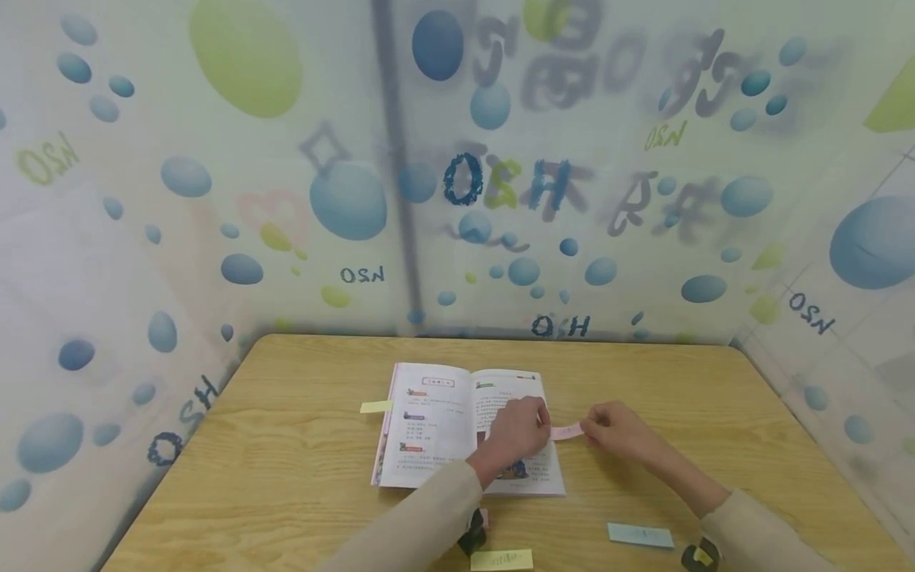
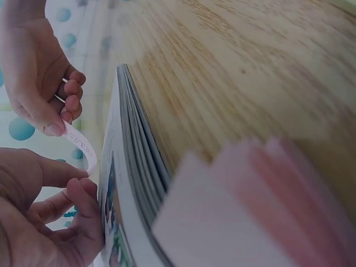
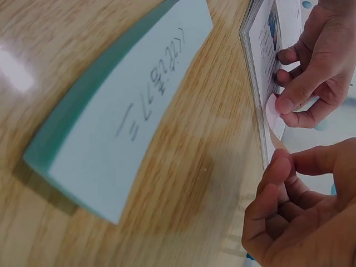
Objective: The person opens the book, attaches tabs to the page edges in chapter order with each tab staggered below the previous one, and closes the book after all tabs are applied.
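Note:
An open book point(image 1: 436, 429) lies on the wooden table, with a yellow sticky tab point(image 1: 376, 407) jutting from its left edge. A narrow pink sticky note point(image 1: 568, 431) with handwriting spans the gap between the two hands at the book's right edge. My left hand point(image 1: 516, 433), over the right page, pinches one end of it between thumb and finger. The other end is pinched by my right hand point(image 1: 620, 431), just off the book to the right. In the left wrist view the pink note point(image 2: 83, 146) bows in a curve between the fingertips.
A blue sticky-note pad point(image 1: 640, 535) with writing lies near the front right. A yellow pad point(image 1: 502, 560) lies at the front, and a pink pad point(image 2: 245, 211) sits beneath the left forearm. Patterned curtains point(image 1: 472, 199) enclose the table's back and sides.

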The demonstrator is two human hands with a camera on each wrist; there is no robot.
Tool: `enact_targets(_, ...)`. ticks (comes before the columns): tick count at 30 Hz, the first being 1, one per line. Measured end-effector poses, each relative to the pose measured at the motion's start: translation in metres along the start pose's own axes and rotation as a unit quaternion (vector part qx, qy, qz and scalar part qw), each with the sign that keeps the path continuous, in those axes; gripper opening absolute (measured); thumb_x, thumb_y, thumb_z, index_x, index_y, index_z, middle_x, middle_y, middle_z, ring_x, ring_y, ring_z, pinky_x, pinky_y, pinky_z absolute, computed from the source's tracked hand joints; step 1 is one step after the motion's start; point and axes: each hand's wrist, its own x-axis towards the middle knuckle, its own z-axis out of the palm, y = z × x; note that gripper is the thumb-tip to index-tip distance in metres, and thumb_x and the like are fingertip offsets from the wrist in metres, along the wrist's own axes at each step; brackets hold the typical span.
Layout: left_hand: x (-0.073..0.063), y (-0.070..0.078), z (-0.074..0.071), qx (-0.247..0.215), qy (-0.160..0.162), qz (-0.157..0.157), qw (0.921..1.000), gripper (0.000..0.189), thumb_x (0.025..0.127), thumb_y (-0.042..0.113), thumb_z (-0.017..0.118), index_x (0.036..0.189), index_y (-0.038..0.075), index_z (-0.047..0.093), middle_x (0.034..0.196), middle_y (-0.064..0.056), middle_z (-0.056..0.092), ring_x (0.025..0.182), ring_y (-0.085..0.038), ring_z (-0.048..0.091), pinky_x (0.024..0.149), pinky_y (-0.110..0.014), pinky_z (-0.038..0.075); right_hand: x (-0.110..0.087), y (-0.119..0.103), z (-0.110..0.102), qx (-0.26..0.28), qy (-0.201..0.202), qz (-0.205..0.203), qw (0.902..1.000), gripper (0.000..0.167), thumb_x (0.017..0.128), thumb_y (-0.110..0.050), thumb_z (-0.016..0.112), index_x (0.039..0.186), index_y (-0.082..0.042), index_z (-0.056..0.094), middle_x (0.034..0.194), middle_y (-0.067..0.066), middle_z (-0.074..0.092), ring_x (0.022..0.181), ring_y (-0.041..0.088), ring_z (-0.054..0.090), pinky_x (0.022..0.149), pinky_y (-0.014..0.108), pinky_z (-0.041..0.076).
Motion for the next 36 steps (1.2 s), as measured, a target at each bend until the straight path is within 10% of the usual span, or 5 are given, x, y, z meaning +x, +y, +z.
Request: enact_targets(36,-0.0007,0.0037,0.0048,0.049,-0.007,-0.024,0.9985,0.013,0.094,0.013,0.071,0.089,0.016,0.06,0.075,0.004,0.054,0.066,-0.012,0.053,0.058,-0.026,0.045,-0.0034,-0.0025,0.0028,-0.019,0.002,-0.011,0.9998,0.021,0.101,-0.011,0.06,0.081,-0.007,0.064,0.069,0.002,0.056,0.065,0.018,0.051,0.057,0.029,0.042)
